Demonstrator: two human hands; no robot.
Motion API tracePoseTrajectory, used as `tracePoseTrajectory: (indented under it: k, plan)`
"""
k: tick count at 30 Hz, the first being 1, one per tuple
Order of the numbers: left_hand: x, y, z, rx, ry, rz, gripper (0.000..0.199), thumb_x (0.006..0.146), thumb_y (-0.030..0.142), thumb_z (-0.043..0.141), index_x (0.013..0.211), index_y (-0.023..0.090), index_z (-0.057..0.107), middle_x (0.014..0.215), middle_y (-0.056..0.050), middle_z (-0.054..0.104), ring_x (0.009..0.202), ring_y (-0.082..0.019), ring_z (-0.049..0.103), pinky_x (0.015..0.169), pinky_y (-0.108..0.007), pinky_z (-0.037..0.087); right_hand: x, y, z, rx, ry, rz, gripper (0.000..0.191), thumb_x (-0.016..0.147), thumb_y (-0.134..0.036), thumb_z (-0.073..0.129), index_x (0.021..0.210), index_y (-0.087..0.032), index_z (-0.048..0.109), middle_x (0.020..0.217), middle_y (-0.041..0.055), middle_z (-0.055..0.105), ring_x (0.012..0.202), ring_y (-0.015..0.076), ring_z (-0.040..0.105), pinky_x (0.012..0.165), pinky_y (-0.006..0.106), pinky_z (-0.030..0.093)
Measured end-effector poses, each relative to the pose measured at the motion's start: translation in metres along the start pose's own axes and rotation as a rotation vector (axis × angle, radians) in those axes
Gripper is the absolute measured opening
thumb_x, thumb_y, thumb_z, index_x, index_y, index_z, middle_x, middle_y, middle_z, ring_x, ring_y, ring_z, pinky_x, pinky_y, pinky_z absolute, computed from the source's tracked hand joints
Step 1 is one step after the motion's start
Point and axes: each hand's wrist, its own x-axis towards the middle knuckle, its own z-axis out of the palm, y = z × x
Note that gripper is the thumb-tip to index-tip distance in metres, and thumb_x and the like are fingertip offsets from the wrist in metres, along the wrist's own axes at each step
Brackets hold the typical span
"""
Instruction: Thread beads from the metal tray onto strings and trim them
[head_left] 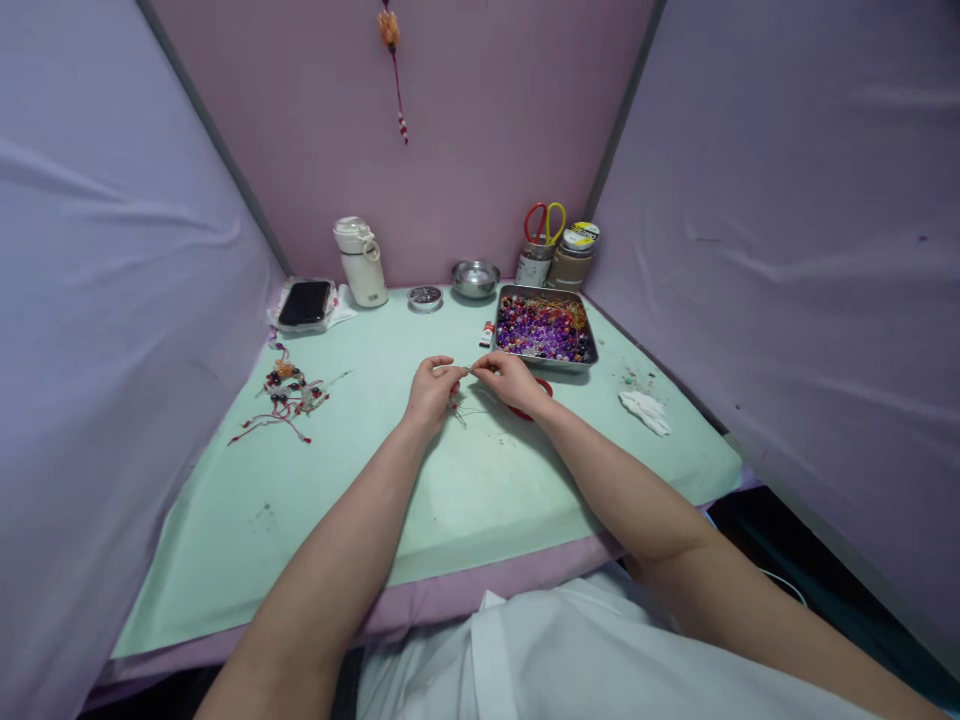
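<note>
My left hand (433, 392) and my right hand (511, 380) meet fingertip to fingertip above the middle of the green table top. Both are closed in a pinch on a thin cord (466, 410), whose pale loose ends hang below and to the right of the left hand. A small red bead shows on it by the left fingers; the exact spot between the fingertips is too small to make out. Partly hidden beneath my right hand lies a red-handled tool (546, 386), perhaps scissors. Just behind that hand is a metal tray (566, 367) of purple, red and dark beads.
Finished-looking beaded cords (289, 390) lie at the left, near a phone (306, 302) on a clear box. Along the back stand a white bottle (364, 265), a round tin (425, 299), a steel bowl (475, 281) and jars (573, 262). A crumpled white cloth (645, 411) lies right.
</note>
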Motion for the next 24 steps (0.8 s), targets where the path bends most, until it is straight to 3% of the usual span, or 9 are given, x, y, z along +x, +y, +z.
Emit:
tracePoseTrajectory:
  k: [8, 17, 24]
  plan:
    - [0.000, 0.000, 0.000, 0.002, -0.002, 0.012, 0.038, 0.059, 0.019, 0.069, 0.089, 0.018, 0.047, 0.062, 0.005, 0.055, 0.048, -0.005, 0.041, 0.048, -0.020, 0.028, -0.002, -0.005, 0.000, 0.272, -0.037, 0.113, 0.024, 0.075, -0.039, 0.059, 0.079, -0.016, 0.067, 0.077, 0.0019, 0.065, 0.073, 0.0142, 0.054, 0.071, 0.027, 0.041]
    - [0.001, -0.003, 0.001, 0.007, -0.014, 0.020, 0.036, 0.058, 0.020, 0.070, 0.087, 0.018, 0.048, 0.061, 0.005, 0.054, 0.047, -0.005, 0.041, 0.047, -0.020, 0.028, -0.003, -0.008, -0.001, 0.287, -0.041, 0.150, 0.023, 0.072, -0.039, 0.060, 0.071, -0.016, 0.061, 0.067, -0.0013, 0.056, 0.063, 0.0111, 0.045, 0.061, 0.024, 0.035]
    - [0.001, -0.003, 0.001, -0.042, 0.004, 0.032, 0.035, 0.058, 0.021, 0.070, 0.085, 0.019, 0.048, 0.060, 0.006, 0.052, 0.047, -0.005, 0.041, 0.047, -0.020, 0.027, -0.005, -0.011, -0.002, 0.277, -0.073, 0.158, 0.024, 0.071, -0.039, 0.061, 0.072, -0.016, 0.062, 0.069, -0.0008, 0.057, 0.063, 0.0110, 0.046, 0.062, 0.025, 0.036]
